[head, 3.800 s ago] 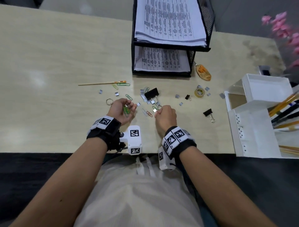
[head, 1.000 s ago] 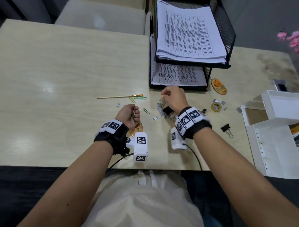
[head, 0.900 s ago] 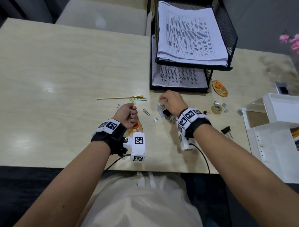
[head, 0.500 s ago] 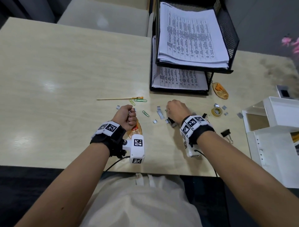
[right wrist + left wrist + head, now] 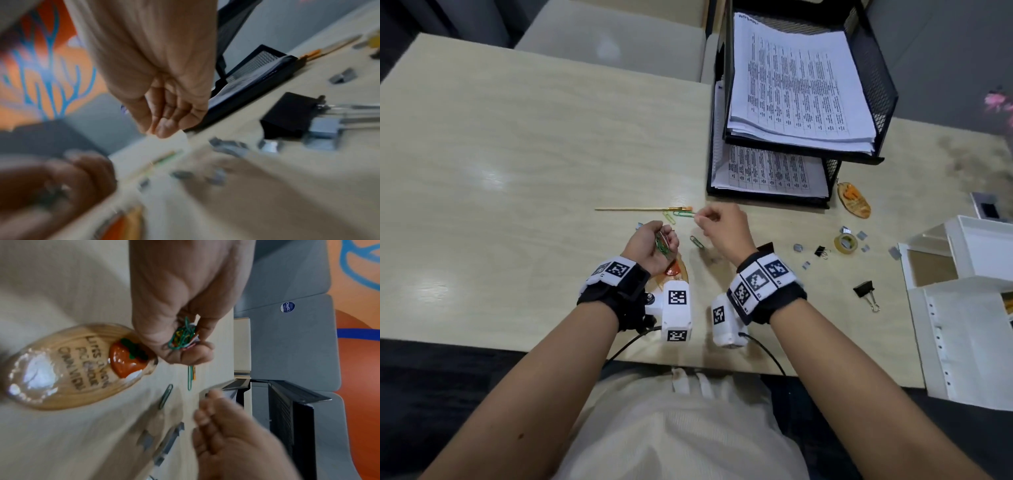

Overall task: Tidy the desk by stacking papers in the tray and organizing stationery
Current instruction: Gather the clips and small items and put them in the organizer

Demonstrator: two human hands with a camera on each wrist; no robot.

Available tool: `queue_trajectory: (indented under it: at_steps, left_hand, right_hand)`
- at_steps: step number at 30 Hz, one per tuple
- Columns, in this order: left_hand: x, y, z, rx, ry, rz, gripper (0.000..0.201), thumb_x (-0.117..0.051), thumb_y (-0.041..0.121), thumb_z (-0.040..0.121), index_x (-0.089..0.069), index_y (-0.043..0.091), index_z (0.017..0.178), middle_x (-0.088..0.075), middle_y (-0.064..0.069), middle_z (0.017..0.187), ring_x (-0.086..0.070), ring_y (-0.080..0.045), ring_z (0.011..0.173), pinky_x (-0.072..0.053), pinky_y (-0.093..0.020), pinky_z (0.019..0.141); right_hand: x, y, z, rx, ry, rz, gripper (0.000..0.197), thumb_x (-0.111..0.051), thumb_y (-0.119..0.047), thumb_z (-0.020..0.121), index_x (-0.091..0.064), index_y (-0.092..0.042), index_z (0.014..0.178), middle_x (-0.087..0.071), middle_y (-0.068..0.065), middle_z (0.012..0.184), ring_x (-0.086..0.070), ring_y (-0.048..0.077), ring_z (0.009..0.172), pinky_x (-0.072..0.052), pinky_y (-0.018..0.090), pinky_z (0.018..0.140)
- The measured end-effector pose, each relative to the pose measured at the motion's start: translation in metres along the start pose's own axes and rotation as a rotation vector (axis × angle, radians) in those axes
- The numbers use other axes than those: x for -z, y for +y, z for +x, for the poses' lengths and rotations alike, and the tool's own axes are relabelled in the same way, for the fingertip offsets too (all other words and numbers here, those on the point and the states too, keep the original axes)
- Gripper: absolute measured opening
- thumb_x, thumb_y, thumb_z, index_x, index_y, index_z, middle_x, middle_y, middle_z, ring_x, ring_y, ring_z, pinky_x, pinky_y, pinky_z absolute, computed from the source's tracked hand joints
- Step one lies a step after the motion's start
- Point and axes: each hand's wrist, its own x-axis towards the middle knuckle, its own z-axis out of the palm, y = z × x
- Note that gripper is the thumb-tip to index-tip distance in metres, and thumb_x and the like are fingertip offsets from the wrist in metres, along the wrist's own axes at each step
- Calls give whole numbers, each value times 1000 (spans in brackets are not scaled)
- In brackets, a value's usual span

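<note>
My left hand [image 5: 666, 240] lies palm up near the desk's front middle. Its curled fingers hold a bunch of coloured paper clips [image 5: 662, 244], and in the left wrist view the left hand [image 5: 185, 344] wraps round the same paper clips [image 5: 183, 337]. My right hand [image 5: 702, 219] hovers just right of a green paper clip [image 5: 683, 214] on the desk, without touching it. Thumb and forefinger tips meet, and I see nothing between them. The right wrist view of the right hand [image 5: 162, 129] is blurred. The black two-tier tray [image 5: 767, 200] holds printed papers [image 5: 798, 89].
A thin paintbrush [image 5: 640, 208] and a loose grey-green clip [image 5: 697, 242] lie near my hands. A wooden tag [image 5: 674, 270] sits under my left wrist. Staple strips [image 5: 170, 443], a tape roll [image 5: 846, 244] and binder clips [image 5: 866, 291] lie to the right. A white organizer [image 5: 962, 308] stands at the right edge.
My right hand left the staple pile and moved left and forward to the green clip. My left hand turned palm up, showing its clips.
</note>
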Motion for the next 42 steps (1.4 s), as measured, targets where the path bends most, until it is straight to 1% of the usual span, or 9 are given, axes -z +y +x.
queue_trajectory:
  at_steps: [4, 9, 14, 19, 30, 35, 38, 40, 42]
  left_hand:
    - [8, 14, -5, -9, -4, 45, 41, -27, 30, 98, -28, 20, 59, -32, 5, 31, -29, -8, 24, -20, -10, 29]
    - [18, 27, -8, -46, -4, 42, 39, -25, 27, 98, -27, 20, 59, -26, 5, 31, -23, -8, 23, -14, -14, 28]
    - [21, 32, -7, -60, 36, 53, 35, -27, 18, 96, -33, 18, 62, -30, 5, 31, -26, -7, 23, -18, -12, 28]
    - [28, 36, -8, -104, 111, -5, 36, -29, 17, 97, -35, 17, 61, -41, 4, 34, -39, -7, 27, -31, -9, 32]
    - [46, 38, -10, -168, 216, -118, 38, -31, 22, 97, -33, 18, 60, -37, 6, 30, -40, -8, 25, -32, -9, 35]
    - [39, 30, -6, -194, 157, -196, 38, -30, 17, 100, -44, 8, 66, -57, -4, 39, -62, -14, 38, -52, -16, 43]
    - [39, 24, -4, -139, 68, -225, 38, -27, 22, 100, -49, 5, 74, -61, -10, 62, -60, -16, 54, -51, -18, 42]
    - [41, 23, -2, -98, 24, -205, 43, -24, 28, 100, -54, 4, 80, -65, -12, 69, -59, -16, 57, -51, -18, 46]
    - [42, 25, -4, -75, 70, -191, 43, -26, 29, 100, -52, 8, 73, -64, -8, 52, -60, -14, 43, -49, -15, 43]
  right_hand:
    - [-23, 24, -2, -3, -98, -375, 13, -53, -5, 88, -62, -2, 97, -61, 15, 106, -56, 26, 98, -43, 31, 84]
    - [-33, 35, -2, 46, -153, -481, 10, -50, 0, 88, -58, -4, 92, -54, 12, 108, -51, 25, 100, -42, 31, 84]
    - [-29, 15, 23, -16, -62, -344, 10, -47, -1, 91, -55, -7, 88, -62, 14, 102, -60, 27, 96, -52, 39, 84]
    - [-28, 5, 53, -180, -41, -387, 24, -55, -7, 90, -56, -1, 113, -57, 19, 119, -54, 33, 110, -43, 33, 86]
    - [-32, 6, 23, -80, -119, -609, 8, -51, -1, 89, -58, -3, 86, -62, 17, 98, -60, 33, 89, -44, 33, 69]
    - [-34, -22, 1, -19, -144, -209, 12, -60, -1, 85, -58, -12, 79, -56, 4, 82, -52, 13, 74, -36, 5, 55]
    - [-43, -44, -8, 33, -239, -77, 4, -68, 0, 78, -66, -1, 82, -55, -1, 67, -48, 1, 56, -34, -1, 42]
    - [-45, -52, -9, 59, -269, -56, 4, -69, 0, 76, -69, 1, 81, -61, 1, 66, -52, 5, 56, -37, 0, 44]
    - [-45, -52, -1, 60, -216, -54, 3, -68, -2, 78, -70, -1, 80, -64, 4, 69, -56, 11, 64, -44, 5, 58]
